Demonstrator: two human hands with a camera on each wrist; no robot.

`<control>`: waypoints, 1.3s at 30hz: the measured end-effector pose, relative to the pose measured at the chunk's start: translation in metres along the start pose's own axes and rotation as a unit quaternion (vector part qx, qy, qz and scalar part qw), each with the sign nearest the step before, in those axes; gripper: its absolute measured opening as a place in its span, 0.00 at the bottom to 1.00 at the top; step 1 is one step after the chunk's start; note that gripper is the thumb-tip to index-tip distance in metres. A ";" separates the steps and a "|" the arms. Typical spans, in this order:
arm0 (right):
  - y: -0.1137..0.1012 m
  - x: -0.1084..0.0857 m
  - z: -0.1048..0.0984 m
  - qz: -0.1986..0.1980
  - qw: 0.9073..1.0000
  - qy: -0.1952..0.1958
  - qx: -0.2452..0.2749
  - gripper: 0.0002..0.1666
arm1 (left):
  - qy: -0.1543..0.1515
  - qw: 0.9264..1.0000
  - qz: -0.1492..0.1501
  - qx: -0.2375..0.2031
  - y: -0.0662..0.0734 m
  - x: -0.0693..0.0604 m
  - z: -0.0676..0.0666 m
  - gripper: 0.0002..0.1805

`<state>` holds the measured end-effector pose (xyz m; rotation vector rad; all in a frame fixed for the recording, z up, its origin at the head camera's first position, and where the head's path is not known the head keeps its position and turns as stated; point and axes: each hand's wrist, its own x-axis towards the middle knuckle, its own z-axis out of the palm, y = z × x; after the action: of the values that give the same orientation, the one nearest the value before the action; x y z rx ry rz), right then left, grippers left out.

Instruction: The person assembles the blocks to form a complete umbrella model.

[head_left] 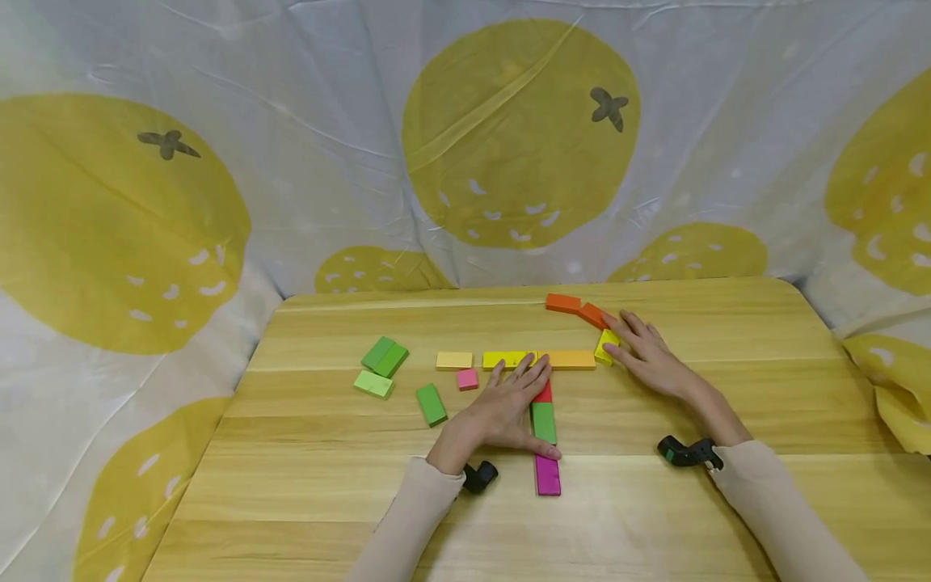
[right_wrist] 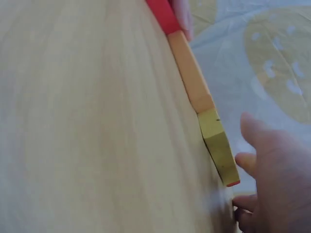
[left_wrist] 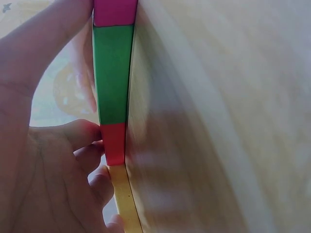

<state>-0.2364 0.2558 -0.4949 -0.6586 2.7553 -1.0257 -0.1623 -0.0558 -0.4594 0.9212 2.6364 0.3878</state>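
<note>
Row of small rectangular painted blocks, glossy, on a light wood-grain worktop (head_left: 291,501). Upright column, right of the worktop's middle, running toward the near edge: one red rectangular block (left_wrist: 114,145), one dark-green rectangular block (head_left: 544,428), one magenta rectangular block (head_left: 549,477), set end to end. Crossing its top, parallel to the far edge: one long bright-yellow block (head_left: 505,359) and one light-orange block (head_left: 573,360), meeting end to end. At the orange block's right end, one slanted yellow block (right_wrist: 218,145); beyond it, toward the far edge, two orange-red blocks (head_left: 563,303), angled against each other.

Left hand (head_left: 498,414): released, fingers spread; lies along the column's left side, fingertips at the red block and the cross row, thumb by the green–magenta joint. Right hand (head_left: 650,356): released, fingers extended; the yellow slanted block and the nearer orange-red block lie just left of it, at its fingertips.

Toward the worktop's left edge: one cream-yellow block (head_left: 454,361), one small pink block (head_left: 467,380), three mid-green blocks (head_left: 432,405), two of them side by side, one lime-green block (head_left: 374,385).
</note>
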 end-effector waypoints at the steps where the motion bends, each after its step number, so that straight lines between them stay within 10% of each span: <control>1: 0.002 0.000 0.001 -0.001 1.000 0.005 -0.001 0.39 | -0.001 1.000 0.000 0.000 0.000 0.000 0.000 0.73; 25: 0.011 0.000 0.010 -0.031 0.997 0.051 -0.042 0.38 | 0.015 1.000 0.009 0.018 0.002 -0.001 -0.005 0.70; 33: 0.011 -0.002 0.011 -0.030 0.998 0.049 -0.036 0.38 | 0.162 0.984 0.033 -0.066 -0.023 -0.014 -0.030 0.29; 39: 0.011 -0.002 0.012 -0.030 0.998 0.046 -0.039 0.38 | 0.224 0.965 -0.036 -0.134 -0.072 -0.041 -0.044 0.22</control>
<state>-0.2356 0.2574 -0.5113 -0.7266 2.8853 -0.9875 -0.1883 -0.1426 -0.4362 0.7125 2.8970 1.0109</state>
